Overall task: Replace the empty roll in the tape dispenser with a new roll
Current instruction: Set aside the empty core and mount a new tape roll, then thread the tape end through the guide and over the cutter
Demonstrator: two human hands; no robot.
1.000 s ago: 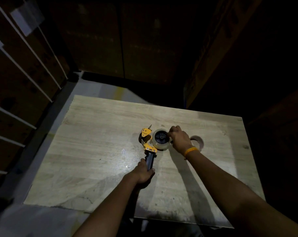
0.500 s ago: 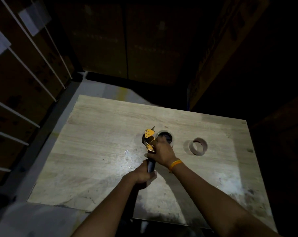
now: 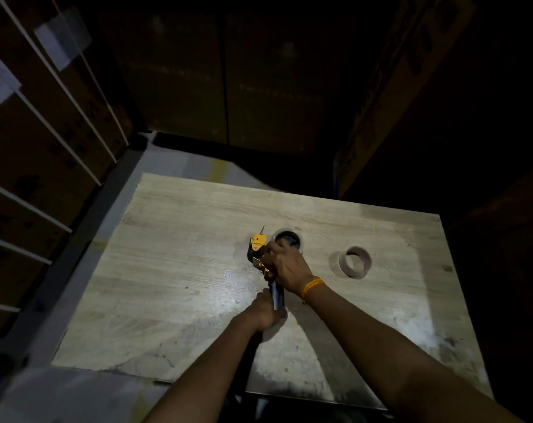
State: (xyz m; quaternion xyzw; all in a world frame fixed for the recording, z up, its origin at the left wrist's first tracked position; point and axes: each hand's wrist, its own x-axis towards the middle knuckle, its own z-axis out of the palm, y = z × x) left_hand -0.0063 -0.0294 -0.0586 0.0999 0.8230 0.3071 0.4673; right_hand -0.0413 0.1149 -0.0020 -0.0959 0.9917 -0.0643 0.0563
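Note:
A yellow and black tape dispenser [image 3: 258,243] lies near the middle of the wooden table [image 3: 179,270]. A roll of clear tape [image 3: 298,239] sits on its black hub. My left hand [image 3: 266,311] grips the dispenser's black handle [image 3: 277,296]. My right hand [image 3: 286,265], with an orange band at the wrist, lies over the dispenser's body between the roll and the yellow front part, with its fingers pinched there. What the fingertips hold is hidden. An empty brown cardboard core [image 3: 355,261] stands on the table to the right, apart from both hands.
Stacked cardboard boxes [image 3: 222,80] rise behind the table and on the right. Shelving with white rails and paper labels [image 3: 45,96] runs along the left. The room is dim, and the table's front edge [image 3: 112,370] is close to me.
My right hand moved left from the far side of the roll onto the dispenser's body, which uncovered the empty core on the right. My left hand stayed on the handle.

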